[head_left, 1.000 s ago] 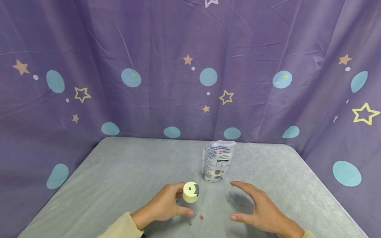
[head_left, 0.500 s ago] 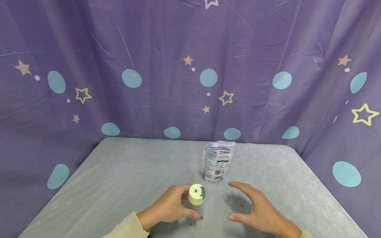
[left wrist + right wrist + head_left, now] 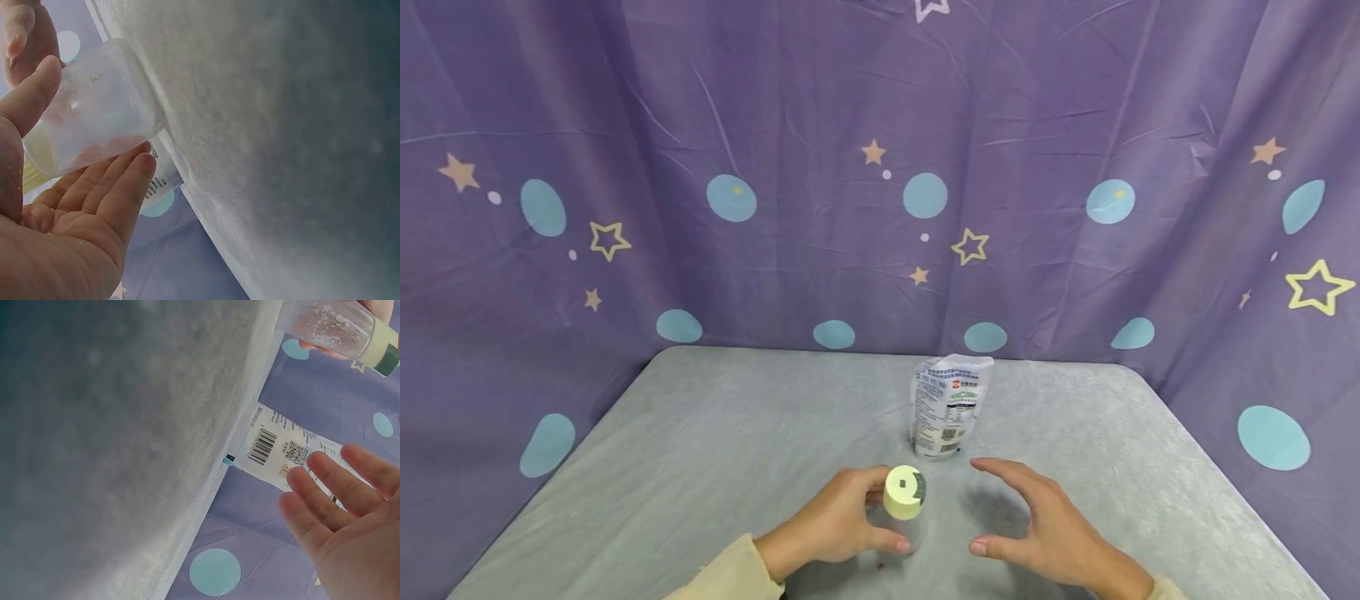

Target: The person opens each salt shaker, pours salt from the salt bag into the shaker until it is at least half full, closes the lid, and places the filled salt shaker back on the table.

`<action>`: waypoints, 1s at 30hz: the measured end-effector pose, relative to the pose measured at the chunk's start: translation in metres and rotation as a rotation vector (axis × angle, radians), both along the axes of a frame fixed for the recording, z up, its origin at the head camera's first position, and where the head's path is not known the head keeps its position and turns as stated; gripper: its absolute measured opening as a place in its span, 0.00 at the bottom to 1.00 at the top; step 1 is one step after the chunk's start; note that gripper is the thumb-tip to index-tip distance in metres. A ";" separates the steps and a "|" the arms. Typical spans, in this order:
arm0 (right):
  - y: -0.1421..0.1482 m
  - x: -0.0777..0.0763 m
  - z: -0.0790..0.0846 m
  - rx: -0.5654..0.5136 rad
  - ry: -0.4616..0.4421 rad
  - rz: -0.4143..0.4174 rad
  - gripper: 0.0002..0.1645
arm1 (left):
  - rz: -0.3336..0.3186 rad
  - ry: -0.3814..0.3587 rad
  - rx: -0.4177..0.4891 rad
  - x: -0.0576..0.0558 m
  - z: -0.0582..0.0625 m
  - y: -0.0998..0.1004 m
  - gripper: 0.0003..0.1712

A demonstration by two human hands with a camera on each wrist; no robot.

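Observation:
In the head view my left hand [image 3: 838, 521] holds a small clear jar with a pale yellow lid [image 3: 904, 492] upright, thumb on the near side and fingers on the far side. The clear jar body [image 3: 103, 103] shows between thumb and fingers in the left wrist view. White grains cling inside the jar [image 3: 334, 328] in the right wrist view. My right hand [image 3: 1052, 525] hovers to the right, fingers spread and thumb apart, touching nothing. A white printed pouch [image 3: 947, 408] stands upright beyond both hands; its barcode end [image 3: 269, 447] appears past my right fingers.
A grey cloth covers the table [image 3: 760, 417]. Purple curtains [image 3: 820, 167] with stars and blue dots enclose the back and sides. A small red spot [image 3: 881, 567] marks the cloth near the left hand.
My left hand and the jar have moved a little to the right, toward the right hand. The right hand has drifted slightly left. The pouch has stayed in place.

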State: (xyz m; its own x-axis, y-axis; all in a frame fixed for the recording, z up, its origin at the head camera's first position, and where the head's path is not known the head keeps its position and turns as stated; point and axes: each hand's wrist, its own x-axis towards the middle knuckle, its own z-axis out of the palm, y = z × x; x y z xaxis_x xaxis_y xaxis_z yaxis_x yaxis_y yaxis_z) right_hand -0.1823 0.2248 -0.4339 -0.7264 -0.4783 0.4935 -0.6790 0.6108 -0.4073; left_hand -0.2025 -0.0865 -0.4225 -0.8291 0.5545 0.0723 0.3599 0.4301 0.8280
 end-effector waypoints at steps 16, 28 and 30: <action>-0.007 0.000 0.001 -0.026 -0.015 -0.001 0.50 | 0.005 -0.016 -0.003 0.001 0.000 0.006 0.38; -0.015 0.002 0.005 -0.064 -0.013 0.039 0.47 | -0.010 0.000 0.015 0.003 -0.001 0.010 0.38; -0.016 0.002 0.005 -0.067 0.001 0.046 0.47 | -0.010 -0.001 0.015 0.003 -0.001 0.010 0.38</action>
